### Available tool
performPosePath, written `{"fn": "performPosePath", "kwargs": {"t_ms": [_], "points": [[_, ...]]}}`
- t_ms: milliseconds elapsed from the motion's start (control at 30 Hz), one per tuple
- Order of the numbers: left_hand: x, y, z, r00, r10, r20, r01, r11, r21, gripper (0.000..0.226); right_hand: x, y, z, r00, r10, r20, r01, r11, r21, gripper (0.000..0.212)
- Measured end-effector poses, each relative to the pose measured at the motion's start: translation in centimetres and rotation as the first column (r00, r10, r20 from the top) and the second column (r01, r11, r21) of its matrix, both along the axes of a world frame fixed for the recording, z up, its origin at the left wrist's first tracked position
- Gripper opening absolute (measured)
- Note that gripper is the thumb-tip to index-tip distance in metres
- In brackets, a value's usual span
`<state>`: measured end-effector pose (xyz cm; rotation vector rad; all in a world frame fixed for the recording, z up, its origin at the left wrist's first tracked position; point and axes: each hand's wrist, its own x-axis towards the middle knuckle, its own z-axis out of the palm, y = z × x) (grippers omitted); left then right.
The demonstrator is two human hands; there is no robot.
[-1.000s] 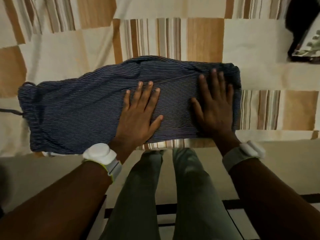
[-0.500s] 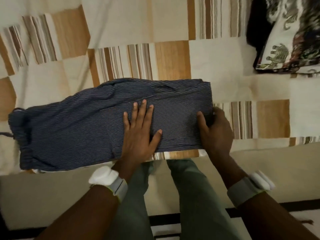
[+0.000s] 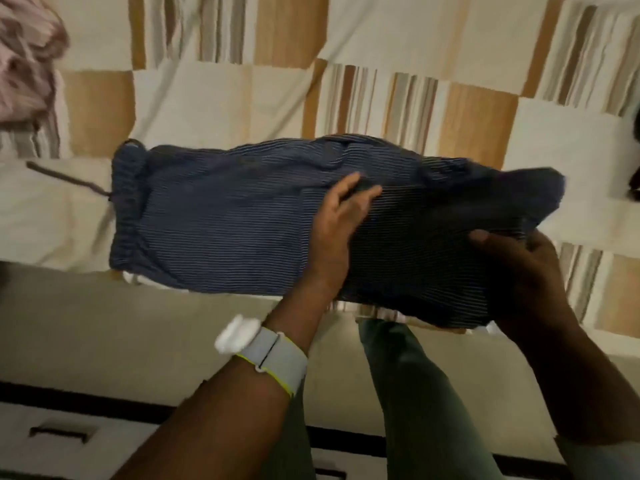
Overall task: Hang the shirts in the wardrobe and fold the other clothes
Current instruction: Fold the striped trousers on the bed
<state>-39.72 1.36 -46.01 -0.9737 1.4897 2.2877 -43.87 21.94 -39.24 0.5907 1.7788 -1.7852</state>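
Your right hand [image 3: 516, 271] grips the navy pinstriped cotton trousers' [image 3: 221, 223] lifted end; your flat, open left hand [image 3: 337, 230] pins the middle. Lift unevenly and layers slip askew.

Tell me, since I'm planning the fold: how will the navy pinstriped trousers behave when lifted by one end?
Probably floppy: the navy pinstriped trousers sag and crease where the right hand raises them. Likely light, since one grip lifts that end. The loose drawstring may trail.
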Motion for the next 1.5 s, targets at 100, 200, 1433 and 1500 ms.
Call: {"fn": "performPosePath", "kwargs": {"t_ms": [100,200,1433,1500], "points": [[-0.1,-5.9,2.1,0.983,-0.066,0.173,0.033,0.982,0.188,0.068,0.2,-8.8,2.9,0.956,0.186,-0.226,-0.188,0.982,0.015,0.021],[0.8,-12.6,4.2,0.982,-0.067,0.177,0.012,0.955,0.296,0.073,2.7,-18.8,2.1,0.869,0.423,-0.259,-0.382,0.904,0.193,0.014],[8.3,-27.0,-3.1,0.925,-0.198,0.323,0.344,0.082,-0.935,0.087,-1.5,-23.3,-11.6,0.691,0.706,-0.155,-0.142,0.343,0.929,0.072],[9.3,-26.8,-2.1,0.951,-0.106,0.290,0.296,0.041,-0.954,0.085,-0.1,-21.9,-10.7,0.808,0.504,-0.305,-0.029,0.551,0.834,0.077]]}}
